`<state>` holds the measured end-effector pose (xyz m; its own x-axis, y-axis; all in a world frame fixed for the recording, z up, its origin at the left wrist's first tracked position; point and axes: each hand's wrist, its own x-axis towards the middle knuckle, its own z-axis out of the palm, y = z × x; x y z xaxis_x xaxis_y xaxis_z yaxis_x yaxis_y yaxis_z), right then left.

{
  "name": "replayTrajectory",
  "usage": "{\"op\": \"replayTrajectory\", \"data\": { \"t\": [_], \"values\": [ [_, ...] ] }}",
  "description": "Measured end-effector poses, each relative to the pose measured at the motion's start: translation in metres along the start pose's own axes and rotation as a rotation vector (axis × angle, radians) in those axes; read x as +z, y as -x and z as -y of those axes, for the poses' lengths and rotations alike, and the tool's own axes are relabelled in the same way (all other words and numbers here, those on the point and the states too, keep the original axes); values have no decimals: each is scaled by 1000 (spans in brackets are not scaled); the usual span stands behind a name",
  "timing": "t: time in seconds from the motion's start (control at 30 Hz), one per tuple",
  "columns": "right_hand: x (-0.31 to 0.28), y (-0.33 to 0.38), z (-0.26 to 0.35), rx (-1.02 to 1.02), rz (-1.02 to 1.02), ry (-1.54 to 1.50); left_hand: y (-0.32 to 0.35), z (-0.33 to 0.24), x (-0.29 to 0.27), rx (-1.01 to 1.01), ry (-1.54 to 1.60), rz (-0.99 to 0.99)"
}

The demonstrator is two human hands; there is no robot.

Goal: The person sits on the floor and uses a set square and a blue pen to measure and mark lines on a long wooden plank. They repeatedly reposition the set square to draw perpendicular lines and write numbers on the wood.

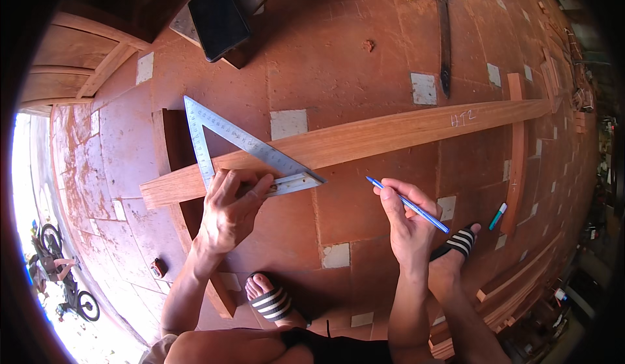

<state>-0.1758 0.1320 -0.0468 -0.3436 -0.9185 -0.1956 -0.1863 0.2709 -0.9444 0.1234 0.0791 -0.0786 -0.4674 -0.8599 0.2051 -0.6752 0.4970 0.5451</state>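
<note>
A long reddish wooden board (pixel 364 133) lies across two wooden supports, with chalk-like marks near its right end. Over its left part rests a metal triangle square (pixel 250 144), its thick edge along the board's near side. My left hand (pixel 228 211) is closed on the near edge of that square, thumb and fingers pinching it. Off to the right, my right hand (pixel 411 224) holds a blue pen (pixel 416 208) between thumb and fingers. The pen's tip points up and left, apart from the board.
A black phone (pixel 219 20) rests on a wooden piece at the top. A teal-and-white marker (pixel 498 217) and a small tape measure (pixel 158 268) lie on the tiled floor. A dark metal bar (pixel 444 48) is at the far side; stacked timber (pixel 521 283) lies right.
</note>
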Motion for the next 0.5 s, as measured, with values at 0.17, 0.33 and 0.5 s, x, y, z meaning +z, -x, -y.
{"op": "replayTrajectory", "data": {
  "t": [0.17, 0.33, 0.5],
  "values": [
    [10, -22, 18, -9, 186, -2, 0, 0, 0, -9, 23, 7],
    [40, -56, 23, -158, 341, 16, 0, 1, -2, -3, 32, 27],
    [57, -71, 28, -131, 457, 55, 1, 2, -3, -6, 39, 49]
  ]
}}
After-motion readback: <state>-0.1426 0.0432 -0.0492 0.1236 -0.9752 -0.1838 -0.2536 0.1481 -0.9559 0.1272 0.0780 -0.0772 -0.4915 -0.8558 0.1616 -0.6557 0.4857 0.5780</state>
